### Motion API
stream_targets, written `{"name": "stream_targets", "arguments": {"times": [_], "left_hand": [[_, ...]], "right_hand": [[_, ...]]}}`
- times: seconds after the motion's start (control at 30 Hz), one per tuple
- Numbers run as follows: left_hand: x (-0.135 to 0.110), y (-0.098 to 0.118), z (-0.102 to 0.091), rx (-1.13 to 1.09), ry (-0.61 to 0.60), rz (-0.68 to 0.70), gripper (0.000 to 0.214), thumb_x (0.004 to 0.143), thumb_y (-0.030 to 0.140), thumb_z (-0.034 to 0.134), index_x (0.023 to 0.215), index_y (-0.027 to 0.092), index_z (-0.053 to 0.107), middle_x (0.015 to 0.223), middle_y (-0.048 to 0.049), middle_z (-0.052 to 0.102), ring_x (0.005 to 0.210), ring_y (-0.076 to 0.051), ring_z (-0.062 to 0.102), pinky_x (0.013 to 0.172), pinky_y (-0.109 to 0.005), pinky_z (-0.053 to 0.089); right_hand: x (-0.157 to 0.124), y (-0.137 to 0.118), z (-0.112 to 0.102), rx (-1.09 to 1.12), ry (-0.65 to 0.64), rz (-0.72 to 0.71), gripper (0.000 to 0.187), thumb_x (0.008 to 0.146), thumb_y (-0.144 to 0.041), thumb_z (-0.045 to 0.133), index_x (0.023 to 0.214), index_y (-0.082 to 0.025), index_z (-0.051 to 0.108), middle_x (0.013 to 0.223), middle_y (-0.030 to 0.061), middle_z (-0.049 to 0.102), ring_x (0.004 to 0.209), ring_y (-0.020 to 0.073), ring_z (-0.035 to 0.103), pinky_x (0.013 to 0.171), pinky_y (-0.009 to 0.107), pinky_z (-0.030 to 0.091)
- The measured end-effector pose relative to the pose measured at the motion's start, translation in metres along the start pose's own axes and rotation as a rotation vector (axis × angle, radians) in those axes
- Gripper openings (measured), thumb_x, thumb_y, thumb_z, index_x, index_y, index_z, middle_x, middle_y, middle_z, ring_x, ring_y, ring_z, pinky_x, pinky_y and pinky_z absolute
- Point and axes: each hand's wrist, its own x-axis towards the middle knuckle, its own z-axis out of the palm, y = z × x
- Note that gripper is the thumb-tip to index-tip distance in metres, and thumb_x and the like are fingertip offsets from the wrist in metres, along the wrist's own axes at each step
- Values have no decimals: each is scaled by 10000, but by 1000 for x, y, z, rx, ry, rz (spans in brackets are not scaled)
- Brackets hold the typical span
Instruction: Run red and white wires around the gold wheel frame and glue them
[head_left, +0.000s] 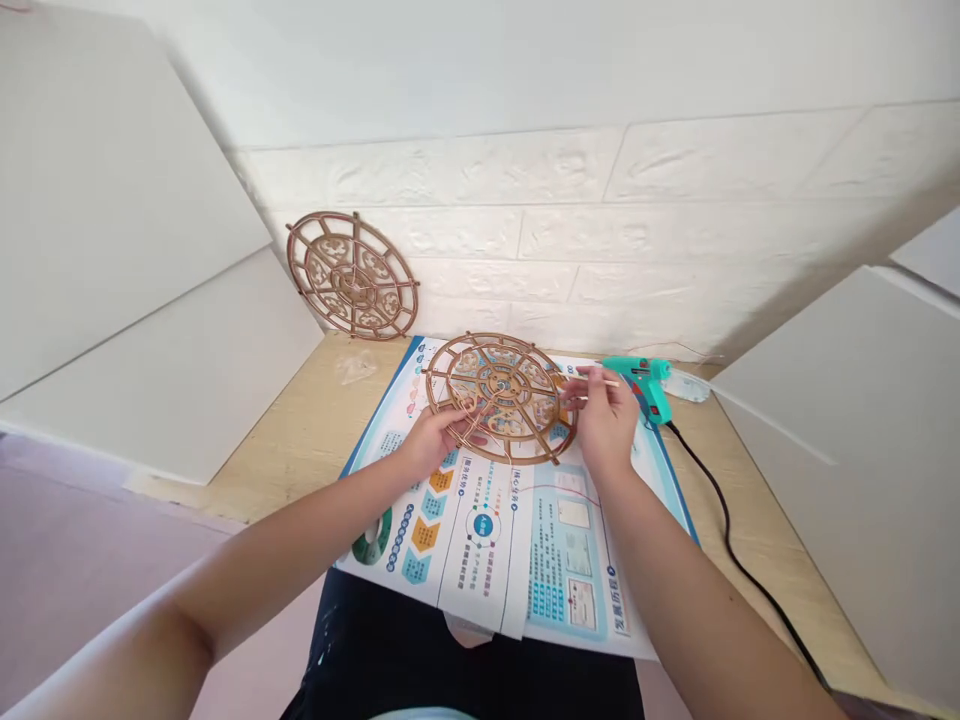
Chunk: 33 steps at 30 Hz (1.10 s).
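A round laser-cut wooden wheel (501,398), with spokes and several concentric rings around printed inset panels, lies flat on a printed paper poster (555,540); the left hand (431,440) sits on its lower left rim, fingers spread across the wooden bars, though whether it is gripping or only pressing down I cannot tell; the right hand (607,420) is just beside the wheel's right edge in a narrow pinch, holding a thin wooden stick (600,378) between thumb and fingertips; the poster lies on a pale plywood desk (292,430) and hangs over its near edge above the person's dark trousers (375,640); it carries Chinese text, orange and blue hexagon labels, a ring diagram and small panels, but the print is too small and skewed to read reliably, and I can make out no brand; a teal hot glue gun (649,385) lies at the poster's upper right corner, just past the right hand, with a black power cord (726,520) trailing down the desk; a clear plastic bag (686,385) is touching the gun; a second wooden wheel (352,275) leans upright against a white brick-textured wall (570,230); white panels (112,230) stand to the left, and another white panel (840,470) stands to the right.
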Motion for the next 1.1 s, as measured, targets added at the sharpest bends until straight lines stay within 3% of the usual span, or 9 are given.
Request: {"name": "stream_targets", "arguments": {"times": [0.23,0.33,0.47,0.57,0.8,0.97,1.1], "left_hand": [[-10,8,6,-108,-21,57,288,937,412,684,1072,166,748,1123,-104,796,1004,-267,751,895,-414,612],[-18,11,10,-147,-43,104,300,892,416,713,1087,191,754,1097,-80,811,1015,-260,754,881,-378,610],[-28,21,16,-151,-70,117,317,833,268,770,1139,194,737,1132,-78,804,1061,-260,750,943,-391,598],[-34,32,19,-156,-40,120,278,866,212,726,1141,178,731,1176,-89,796,1091,-257,750,1024,-422,581],[-41,41,18,-198,52,103,224,929,201,606,1097,144,742,1136,-115,806,1076,-284,764,986,-463,620],[-59,39,21,-264,82,155,241,937,185,559,1081,170,752,1166,-91,804,1203,-308,726,1074,-521,579],[-91,45,25,-310,86,263,350,927,204,547,1215,224,744,1302,-81,770,1350,-347,642,1139,-579,527]], "right_hand": [[4,14,-1,-72,-15,-40,542,885,-741,590,957,-212,686,830,34,729,732,173,662,693,317,509],[5,15,-3,-79,-14,-45,541,891,-743,570,947,-216,679,834,36,727,717,168,657,668,307,494],[6,15,-4,-74,-7,-36,550,907,-747,536,959,-217,671,845,43,732,697,160,661,627,290,490],[6,15,-4,-73,-3,-39,550,919,-749,521,968,-221,669,863,48,738,708,157,668,626,282,496],[6,16,-1,-112,6,-53,502,948,-707,491,971,-227,637,863,46,730,690,154,660,615,283,496],[10,25,-5,-279,-1,-79,359,1024,-538,465,1044,-219,629,929,54,723,797,176,680,735,338,557],[12,31,-10,-534,-70,-106,297,1020,-445,619,1113,-167,666,1075,69,705,958,203,684,900,422,580]]}}
